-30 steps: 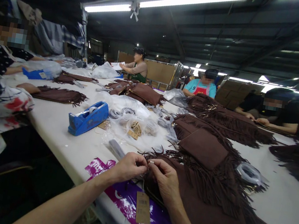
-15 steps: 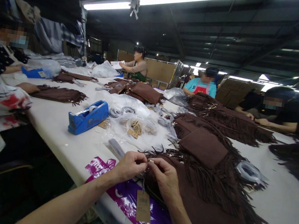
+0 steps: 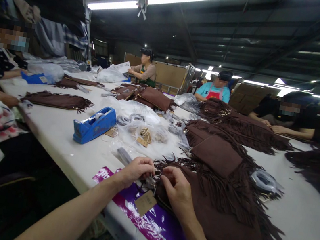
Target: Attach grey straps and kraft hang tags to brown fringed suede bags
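Observation:
My left hand point(image 3: 139, 170) pinches a thin pale string point(image 3: 157, 173) between thumb and fingertips; the string makes a small loop. From it hangs a brown cardboard hang tag point(image 3: 145, 203), tilted over the purple plastic. Just right of the loop is my right hand point(image 3: 178, 188), its fingers bent, with thumb and forefinger slightly apart and nothing plainly between them. Beneath and beside that hand lies a dark brown fringed bag point(image 3: 223, 216) with a gold zip along its near edge. The spot where the string meets the bag is too small to make out.
A blue tape dispenser point(image 3: 94, 124) stands left of a clear plastic bag of strung tags point(image 3: 145, 134). More brown fringed bags point(image 3: 219, 148) lie behind. Purple printed plastic point(image 3: 157, 228) covers the table's near edge. Several co-workers sit around the table.
My hands have moved slightly apart, and the string loop now shows between them. The tag has swung up and left. At the left, a co-worker's hand has drawn back from a brown bag.

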`<act>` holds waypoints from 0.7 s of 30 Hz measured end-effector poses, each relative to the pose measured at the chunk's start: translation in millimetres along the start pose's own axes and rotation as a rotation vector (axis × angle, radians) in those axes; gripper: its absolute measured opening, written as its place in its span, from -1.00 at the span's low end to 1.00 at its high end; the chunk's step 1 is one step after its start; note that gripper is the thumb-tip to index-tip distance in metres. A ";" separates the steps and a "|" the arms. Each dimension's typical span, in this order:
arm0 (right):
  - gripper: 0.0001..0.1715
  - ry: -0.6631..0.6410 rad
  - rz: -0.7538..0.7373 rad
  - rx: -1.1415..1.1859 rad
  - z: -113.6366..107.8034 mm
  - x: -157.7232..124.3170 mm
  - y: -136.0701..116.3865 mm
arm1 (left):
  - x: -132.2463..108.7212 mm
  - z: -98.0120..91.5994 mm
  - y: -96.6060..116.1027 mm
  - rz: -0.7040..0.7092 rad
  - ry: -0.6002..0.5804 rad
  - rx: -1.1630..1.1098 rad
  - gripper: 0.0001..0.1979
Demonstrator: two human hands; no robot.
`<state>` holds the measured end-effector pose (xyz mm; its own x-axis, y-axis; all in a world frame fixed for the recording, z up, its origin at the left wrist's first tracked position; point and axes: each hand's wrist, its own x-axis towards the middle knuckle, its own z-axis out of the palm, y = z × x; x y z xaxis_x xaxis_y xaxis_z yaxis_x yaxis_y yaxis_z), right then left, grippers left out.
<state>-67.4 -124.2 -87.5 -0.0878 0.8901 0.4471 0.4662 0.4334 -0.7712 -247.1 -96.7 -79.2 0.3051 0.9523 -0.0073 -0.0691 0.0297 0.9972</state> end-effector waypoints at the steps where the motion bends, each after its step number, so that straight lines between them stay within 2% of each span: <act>1: -0.89 -0.034 -0.059 -0.053 -4.4 -4.9 -7.1 | -0.2 -1.0 0.2 -0.007 -0.015 -0.023 -0.87; 5: -0.86 -0.431 -0.303 -0.311 -12.4 -30.8 -36.5 | -0.6 -3.4 -1.1 -0.013 -0.092 -0.151 -0.88; 7: -0.77 -0.524 -0.397 -0.508 -5.8 -41.0 -42.6 | -1.0 -4.4 -1.6 -0.026 -0.109 -0.205 -0.88; 11: -0.74 -0.491 -0.543 -0.789 16.7 -43.6 -35.7 | -3.0 -8.7 -1.0 -0.054 -0.149 -0.299 -0.90; 15: -0.79 -0.403 -0.624 -0.867 29.9 -35.6 -24.2 | -5.1 -15.6 -2.2 -0.104 -0.142 -0.476 -0.89; 18: -0.81 -0.308 -0.631 -0.807 29.8 -33.4 -16.2 | -7.0 -18.7 -3.9 -0.082 -0.161 -0.547 -0.88; 21: -0.72 -0.162 -0.450 -0.540 23.5 -33.4 -8.4 | -9.4 -18.7 -4.0 -0.039 -0.222 -0.549 -0.92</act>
<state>-89.0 -154.3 -106.6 -0.4842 0.6692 0.5636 0.7201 0.6707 -0.1778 -267.5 -100.1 -84.5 0.5049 0.8626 0.0322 -0.5170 0.2724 0.8115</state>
